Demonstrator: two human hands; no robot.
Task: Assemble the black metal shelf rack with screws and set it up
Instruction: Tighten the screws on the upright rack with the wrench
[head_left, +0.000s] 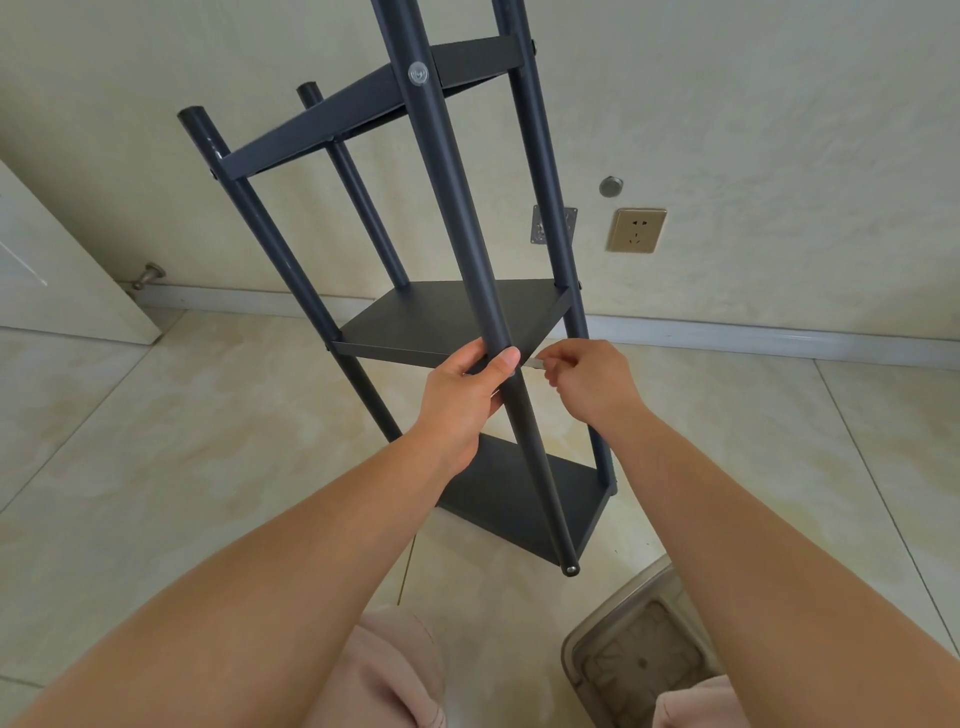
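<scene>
The black metal shelf rack (447, 317) stands tilted in front of me, with three flat shelves between round poles. My left hand (462, 389) grips the nearest pole (452, 208) where it meets the middle shelf's front corner. My right hand (587, 384) pinches a small silver tool (535, 362), held against that same joint. The screw itself is hidden behind the pole and my thumb. The near pole's lower end (571, 569) hangs just above the floor, beside the bottom shelf (519, 504).
The wall behind carries a gold socket (636, 230), a round metal stud (611, 186) and a small metal plate (554, 224). A white door (62, 280) with a doorstop (148, 275) stands at left. A translucent plastic stool (639, 660) sits by my knees on the tiled floor.
</scene>
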